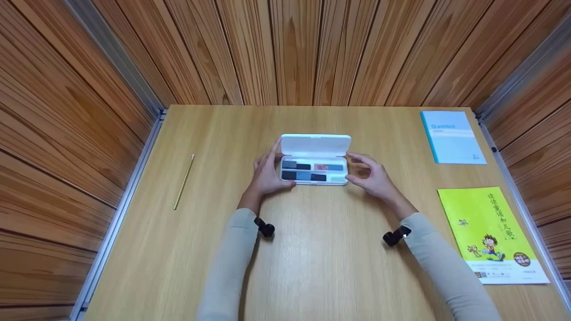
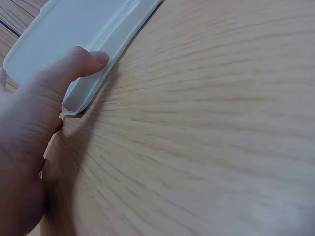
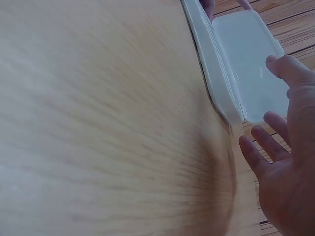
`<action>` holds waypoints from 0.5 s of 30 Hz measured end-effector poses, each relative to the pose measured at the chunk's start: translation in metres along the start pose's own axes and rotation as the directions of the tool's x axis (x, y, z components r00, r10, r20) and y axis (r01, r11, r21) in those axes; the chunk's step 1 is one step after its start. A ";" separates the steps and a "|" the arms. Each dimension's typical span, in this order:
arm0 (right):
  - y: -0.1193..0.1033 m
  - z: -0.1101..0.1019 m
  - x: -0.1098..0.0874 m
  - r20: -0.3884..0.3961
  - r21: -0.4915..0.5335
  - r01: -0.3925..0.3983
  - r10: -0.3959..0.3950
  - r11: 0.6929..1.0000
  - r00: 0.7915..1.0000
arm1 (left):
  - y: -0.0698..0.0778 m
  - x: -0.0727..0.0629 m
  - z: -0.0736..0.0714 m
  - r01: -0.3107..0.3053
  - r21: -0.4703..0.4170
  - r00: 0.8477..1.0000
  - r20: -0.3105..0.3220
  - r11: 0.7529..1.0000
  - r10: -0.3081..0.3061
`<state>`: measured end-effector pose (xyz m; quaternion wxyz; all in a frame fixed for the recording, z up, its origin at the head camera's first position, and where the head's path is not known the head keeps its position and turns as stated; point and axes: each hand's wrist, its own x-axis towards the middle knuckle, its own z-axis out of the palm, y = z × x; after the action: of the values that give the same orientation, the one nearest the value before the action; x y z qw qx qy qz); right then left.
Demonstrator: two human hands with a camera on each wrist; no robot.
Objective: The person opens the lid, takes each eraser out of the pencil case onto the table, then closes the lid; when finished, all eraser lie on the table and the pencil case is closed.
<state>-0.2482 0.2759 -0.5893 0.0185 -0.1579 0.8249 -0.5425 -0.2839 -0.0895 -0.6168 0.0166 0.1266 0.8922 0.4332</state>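
A white case (image 1: 314,182) is resting on the wooden table (image 1: 321,254), near the middle from side to side, and is serving here as the clock's centre. Its lid (image 1: 316,146) is standing raised at 12 o'clock, leaning away from the person, which is leaving the compartments facing the hands. Inside, dark blocks (image 1: 289,175) and a pinkish piece (image 1: 320,167) are lying in two rows; what exactly they are is too small to tell. The divided tray is probably preventing the pieces from sliding into each other.

Between 8 and 9 o'clock, the left hand (image 1: 266,174) is gripping the end of the case, its thumb lying against the front wall and its other fingers reaching round the side toward the lid. That spread is apparently steadying both parts at once.

Between 3 and 4 o'clock, the right hand (image 1: 374,178) is curving loosely about the opposite end, thumb and fingers well parted and holding nothing. Whether a fingertip is touching the rim cannot be told. It is seemingly balancing the left hand's hold, guarding the far end.

A thin gold rod (image 1: 183,182) is lying well apart, just below 9 o'clock. A pale blue booklet (image 1: 453,140) is lying between 2 and 3, and a yellow-green book (image 1: 468,223) around 4, both seemingly set aside, leaving room for the forearms.
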 end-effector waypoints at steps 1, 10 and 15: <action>0.000 0.000 0.001 0.006 -0.001 0.000 0.000 1.000 1.000 | 0.000 0.000 0.000 0.004 -0.005 1.000 0.003 1.000 -0.004; -0.001 0.004 0.011 0.061 -0.030 -0.045 0.047 0.999 0.997 | -0.003 0.001 0.001 0.006 -0.018 1.000 0.009 1.000 -0.006; -0.001 0.009 0.016 0.061 -0.030 -0.041 0.043 0.999 0.997 | -0.003 0.001 0.002 0.002 -0.020 1.000 -0.001 1.000 -0.002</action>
<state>-0.2617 0.2632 -0.5898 0.0532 -0.1576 0.8348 -0.5249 -0.2849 -0.0901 -0.6204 0.0181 0.1254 0.8878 0.4424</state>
